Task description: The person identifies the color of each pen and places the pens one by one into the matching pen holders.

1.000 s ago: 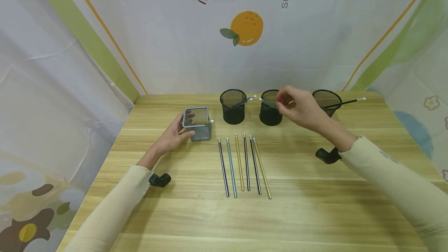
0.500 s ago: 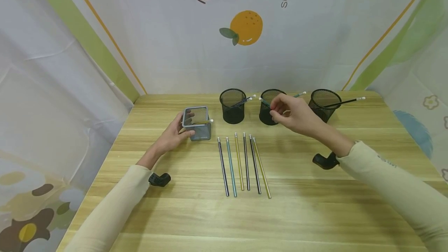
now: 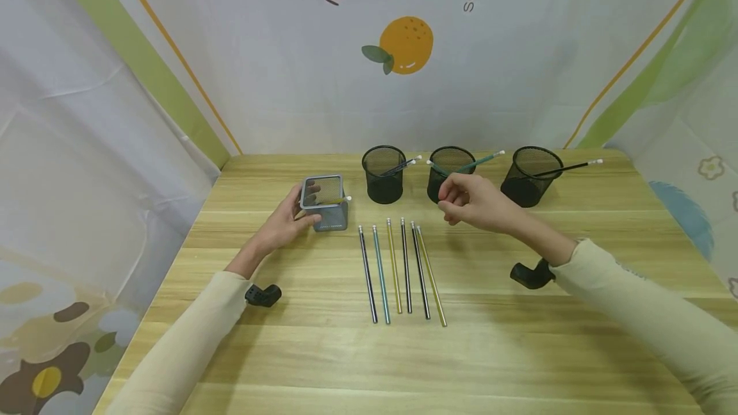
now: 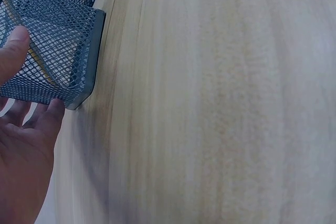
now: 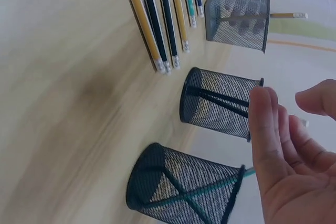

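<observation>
My left hand [image 3: 280, 223] grips a grey square mesh pencil holder [image 3: 332, 218], thumb on the near side and fingers round the left and back. One yellow pencil [image 4: 39, 61] leans inside it. My right hand [image 3: 475, 203] hovers just in front of the middle black round mesh cup [image 3: 435, 189], with nothing in its fingers. In the right wrist view its thumb and fingers are apart and loosely bent. Two green pencils [image 3: 483, 160] cross inside that cup. Several pencils [image 3: 406, 268] in yellow, black, teal and dark blue lie side by side, erasers away from me.
A left black mesh cup [image 3: 384, 189] holds two dark pencils [image 3: 398, 168]. At right stands another black mesh cup [image 3: 523, 191] with one black pencil [image 3: 567, 168]. All stand near the back edge of the wooden table [image 3: 323, 364], before a printed cloth [image 3: 288, 69].
My right hand has drawn back from the middle cup, left and toward me, leaving a green pencil leaning in it. The left hand and the pencil holder have stayed put.
</observation>
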The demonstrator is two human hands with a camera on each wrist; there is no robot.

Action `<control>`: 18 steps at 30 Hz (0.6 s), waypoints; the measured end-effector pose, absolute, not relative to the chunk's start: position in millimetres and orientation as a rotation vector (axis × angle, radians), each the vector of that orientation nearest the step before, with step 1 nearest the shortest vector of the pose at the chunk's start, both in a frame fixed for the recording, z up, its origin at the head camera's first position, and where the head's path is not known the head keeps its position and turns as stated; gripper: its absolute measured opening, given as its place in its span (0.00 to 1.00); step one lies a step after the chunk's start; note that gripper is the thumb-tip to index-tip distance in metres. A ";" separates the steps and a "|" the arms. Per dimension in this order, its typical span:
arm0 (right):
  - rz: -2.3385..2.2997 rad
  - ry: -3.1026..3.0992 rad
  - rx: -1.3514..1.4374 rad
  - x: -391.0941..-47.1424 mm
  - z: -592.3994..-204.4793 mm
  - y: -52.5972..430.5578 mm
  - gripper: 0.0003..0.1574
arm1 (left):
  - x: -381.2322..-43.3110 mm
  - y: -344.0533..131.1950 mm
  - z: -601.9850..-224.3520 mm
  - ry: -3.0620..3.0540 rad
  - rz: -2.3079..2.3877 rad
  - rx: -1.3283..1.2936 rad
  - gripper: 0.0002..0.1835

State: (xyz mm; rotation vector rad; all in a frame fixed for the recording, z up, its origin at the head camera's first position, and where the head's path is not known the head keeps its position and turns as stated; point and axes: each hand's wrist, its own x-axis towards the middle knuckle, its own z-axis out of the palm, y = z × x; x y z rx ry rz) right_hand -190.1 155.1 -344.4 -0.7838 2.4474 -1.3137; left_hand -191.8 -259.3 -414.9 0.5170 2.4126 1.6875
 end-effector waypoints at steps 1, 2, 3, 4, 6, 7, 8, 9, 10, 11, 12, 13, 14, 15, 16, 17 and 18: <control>-1.320 2.425 -0.774 -189.7 -345.4 154.3 0.05 | -191.9 -259.5 -414.8 2.411 1.686 0.516 0.38; -1.324 2.408 -0.767 -189.4 -346.3 153.5 0.06 | -192.2 -259.7 -414.7 2.411 1.684 0.516 0.38; -1.328 2.394 -0.762 -189.2 -347.0 152.6 0.06 | -192.6 -259.9 -414.7 2.410 1.684 0.518 0.38; -1.332 2.382 -0.759 -188.6 -347.8 152.1 0.06 | -192.7 -259.7 -414.6 2.410 1.685 0.519 0.38; -1.332 2.368 -0.759 -187.7 -349.0 151.0 0.06 | -193.1 -259.4 -414.6 2.411 1.685 0.525 0.38; -1.324 2.370 -0.763 -187.3 -349.5 150.5 0.06 | -192.9 -259.0 -414.2 2.411 1.687 0.526 0.38; -1.313 2.373 -0.766 -186.9 -350.0 149.7 0.06 | -192.9 -258.9 -414.1 2.411 1.687 0.527 0.38; -1.299 2.377 -0.774 -186.6 -350.6 149.1 0.06 | -192.9 -258.9 -414.0 2.412 1.687 0.527 0.38; -1.287 2.377 -0.780 -186.1 -351.0 148.6 0.07 | -192.6 -258.7 -413.8 2.413 1.684 0.525 0.38; -1.276 2.376 -0.782 -185.9 -351.9 148.3 0.07 | -192.6 -258.8 -413.8 2.414 1.682 0.523 0.38; -1.266 2.375 -0.786 -185.4 -352.5 147.8 0.07 | -192.5 -258.8 -413.9 2.415 1.679 0.521 0.38; -1.259 2.372 -0.790 -184.9 -353.2 147.3 0.07 | -192.3 -258.9 -413.9 2.416 1.677 0.519 0.38; -1.253 2.368 -0.794 -184.3 -354.0 146.7 0.08 | -192.4 -259.1 -414.2 2.417 1.674 0.519 0.38; -1.250 2.364 -0.795 -184.0 -355.1 146.4 0.08 | -192.4 -259.1 -414.4 2.419 1.674 0.519 0.38; -1.242 2.363 -0.799 -183.6 -356.4 146.0 0.08 | -192.3 -259.2 -414.5 2.420 1.675 0.518 0.38; -1.236 2.361 -0.802 -183.6 -358.6 145.4 0.08 | -192.4 -259.3 -414.6 2.421 1.676 0.518 0.38; -1.222 2.368 -0.811 -183.1 -360.1 144.7 0.08 | -192.4 -259.5 -414.8 2.422 1.677 0.519 0.38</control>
